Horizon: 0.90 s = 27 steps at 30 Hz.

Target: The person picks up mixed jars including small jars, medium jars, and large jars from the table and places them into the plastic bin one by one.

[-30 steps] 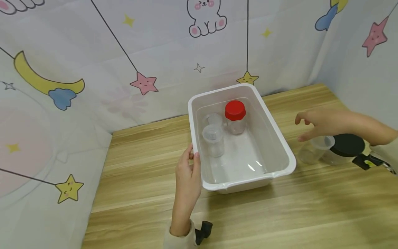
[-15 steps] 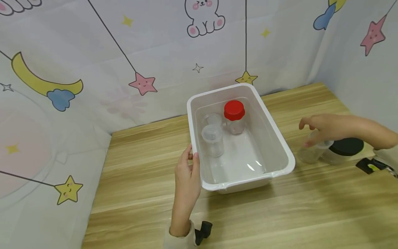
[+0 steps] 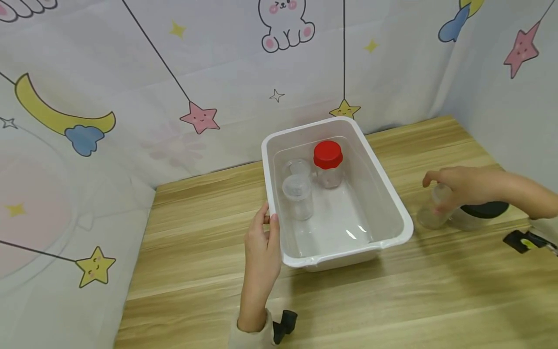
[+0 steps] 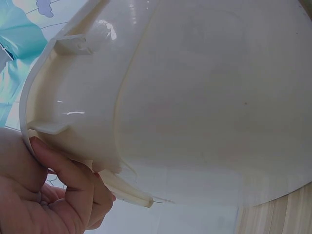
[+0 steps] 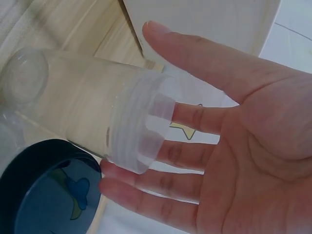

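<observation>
My left hand (image 3: 263,245) grips the left rim of a white plastic basin (image 3: 335,258), fingers curled under its edge in the left wrist view. My right hand (image 3: 468,186) is around the top of a clear plastic jar (image 3: 429,218) with a translucent lid, standing right of the basin. In the right wrist view the fingers lie straight behind the jar's lid (image 5: 139,122), and the thumb is spread apart from it. Inside the basin stand a jar with a red lid (image 3: 328,154) and two clear containers, the nearer one a lidded jar (image 3: 301,201).
A wider jar with a black lid (image 3: 486,209) stands right beside the clear jar, partly hidden by my right hand. Everything rests on a wood-grain table (image 3: 196,261). A patterned white cloth (image 3: 235,58) hangs behind and along the sides.
My right hand has moved right and slightly down, from above the clear jar to around its lid. The left hand stays on the basin's rim.
</observation>
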Tool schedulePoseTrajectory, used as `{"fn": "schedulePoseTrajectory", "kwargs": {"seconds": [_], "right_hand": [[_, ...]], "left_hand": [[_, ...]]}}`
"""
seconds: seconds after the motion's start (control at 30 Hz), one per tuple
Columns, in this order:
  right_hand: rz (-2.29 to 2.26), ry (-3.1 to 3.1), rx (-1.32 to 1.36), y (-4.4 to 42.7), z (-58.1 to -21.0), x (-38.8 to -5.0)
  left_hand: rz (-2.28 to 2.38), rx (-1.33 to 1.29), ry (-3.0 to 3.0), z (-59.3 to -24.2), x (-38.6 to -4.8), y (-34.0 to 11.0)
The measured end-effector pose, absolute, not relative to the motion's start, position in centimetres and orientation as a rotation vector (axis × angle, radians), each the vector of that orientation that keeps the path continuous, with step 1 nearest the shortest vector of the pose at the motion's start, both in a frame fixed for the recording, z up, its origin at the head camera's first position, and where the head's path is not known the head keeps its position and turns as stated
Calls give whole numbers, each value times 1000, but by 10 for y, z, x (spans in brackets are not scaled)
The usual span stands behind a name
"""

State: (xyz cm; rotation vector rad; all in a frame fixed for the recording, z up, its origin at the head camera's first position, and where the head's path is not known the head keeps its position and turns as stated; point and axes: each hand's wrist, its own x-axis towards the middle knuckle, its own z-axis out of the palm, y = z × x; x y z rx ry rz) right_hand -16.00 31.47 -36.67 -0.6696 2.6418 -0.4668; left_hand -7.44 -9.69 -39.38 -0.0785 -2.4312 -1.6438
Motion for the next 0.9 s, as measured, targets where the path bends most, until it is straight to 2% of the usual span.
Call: {"fn": "schedulePoseTrajectory", "kwargs": {"seconds": [0.9], "right_hand": [[-490, 2729, -653, 319, -378, -156]], "left_hand": [[-1650, -101, -2413, -393, -74, -98]]}}
